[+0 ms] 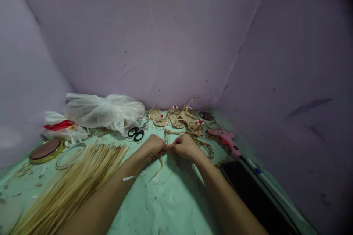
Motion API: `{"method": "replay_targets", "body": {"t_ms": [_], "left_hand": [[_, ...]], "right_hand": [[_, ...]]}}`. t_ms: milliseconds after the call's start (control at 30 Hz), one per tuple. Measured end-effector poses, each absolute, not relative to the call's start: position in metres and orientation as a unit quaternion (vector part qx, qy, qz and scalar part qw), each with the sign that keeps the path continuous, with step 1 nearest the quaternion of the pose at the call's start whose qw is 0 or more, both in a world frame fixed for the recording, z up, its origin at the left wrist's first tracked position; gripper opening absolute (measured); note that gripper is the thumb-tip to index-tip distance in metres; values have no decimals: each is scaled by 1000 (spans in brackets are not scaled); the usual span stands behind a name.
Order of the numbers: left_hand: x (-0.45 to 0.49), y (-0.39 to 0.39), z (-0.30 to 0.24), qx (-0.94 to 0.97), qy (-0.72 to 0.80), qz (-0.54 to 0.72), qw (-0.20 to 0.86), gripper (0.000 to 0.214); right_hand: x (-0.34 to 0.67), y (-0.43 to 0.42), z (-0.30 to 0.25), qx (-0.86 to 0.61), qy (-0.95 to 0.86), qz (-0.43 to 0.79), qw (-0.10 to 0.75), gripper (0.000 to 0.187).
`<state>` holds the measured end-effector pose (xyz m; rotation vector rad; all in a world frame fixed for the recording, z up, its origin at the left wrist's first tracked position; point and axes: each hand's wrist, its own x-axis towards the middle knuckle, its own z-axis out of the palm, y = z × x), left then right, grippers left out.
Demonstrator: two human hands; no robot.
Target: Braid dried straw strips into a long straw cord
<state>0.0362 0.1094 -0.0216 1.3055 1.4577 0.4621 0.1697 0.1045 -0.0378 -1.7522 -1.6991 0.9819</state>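
My left hand [153,147] and my right hand [184,146] meet fingertip to fingertip over the pale green table [171,205], both closed in a pinch on a straw braid [167,138]. The braided cord [205,145] trails off to the right behind my right hand. A loose flat straw strip [157,170] hangs down under my left hand onto the table. Several small woven straw sandals [179,116] with red and white beads lie just beyond my hands, against the wall.
A large bundle of straw stalks [71,183] lies at the left. Black scissors [136,132], a clear plastic bag [104,112], a round tin lid [45,149], a ring [70,155], a pink glue gun [226,139] and a dark phone [248,187] surround the work spot.
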Motion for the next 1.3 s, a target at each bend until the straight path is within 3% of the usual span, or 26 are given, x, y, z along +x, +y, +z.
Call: {"method": "replay_targets", "body": {"t_ms": [133,400,533,700,867,1000,1133,1200,1300], "left_hand": [[37,109,-20,513,630,200,547,11],[25,118,-30,477,562,195,646,11],[21,119,-35,474,536,215,665,9],[18,119,-33,465,521,219,682,16],[12,124,-29,416,466,174,761,20],[9,127,-33,419,449,179,769,16],[9,127,-34,425,456,171,763,15],[9,126,-33,428,471,164,754,16],[9,127,-33,427,487,149,747,18]], "right_hand": [[160,96,-24,-668,-620,351,216,10],[139,74,-8,-680,-685,178,193,17],[136,70,-6,-667,-703,169,179,16],[149,69,11,-584,-724,339,141,15],[168,79,12,-639,-634,353,255,21],[155,79,-3,-593,-530,545,266,38],[153,54,-3,-565,-477,613,279,27],[169,25,5,-565,-472,628,251,30],[208,-26,23,-528,-566,624,108,31]]}}
